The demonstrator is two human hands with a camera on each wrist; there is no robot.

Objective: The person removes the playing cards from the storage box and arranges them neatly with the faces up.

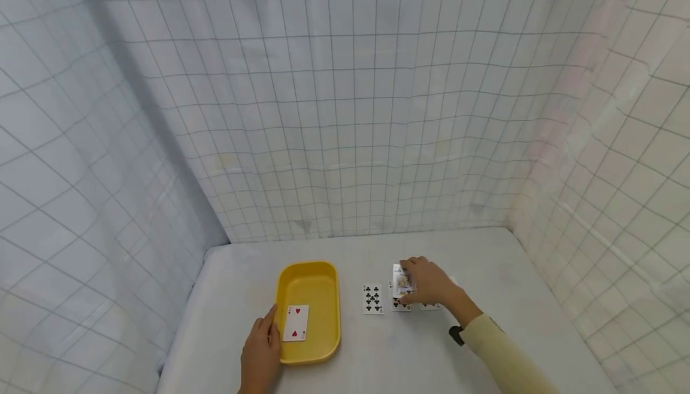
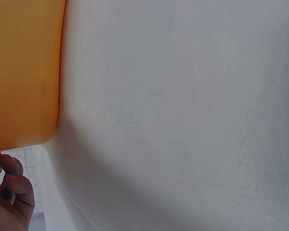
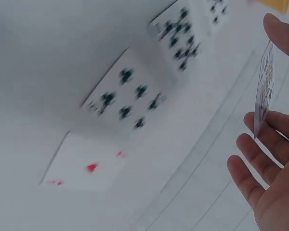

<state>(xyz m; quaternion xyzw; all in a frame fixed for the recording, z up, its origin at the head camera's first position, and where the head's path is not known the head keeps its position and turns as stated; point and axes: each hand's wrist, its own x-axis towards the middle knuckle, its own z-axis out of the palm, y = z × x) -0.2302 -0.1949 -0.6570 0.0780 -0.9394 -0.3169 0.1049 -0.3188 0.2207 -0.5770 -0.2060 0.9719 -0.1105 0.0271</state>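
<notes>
- Pinching a face card (image 1: pixel 403 280) over club cards (image 1: pixel 373 299) in head view, right hand (image 1: pixel 431 281); left hand (image 1: pixel 261 349) grips yellow tray (image 1: pixel 323 301). Looks like the pick-up step.
- Left wrist: fingers curled at tray edge.
- Right wrist: card edge-on; next move likely needs a steady pinch.

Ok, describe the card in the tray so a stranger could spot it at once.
On the white table, find the yellow tray, left of the club cards. Inside, in its left half, lies a white card showing two red hearts. It is the only card in there: the club cards lie on the table, and a picture card is in the right hand.
</notes>
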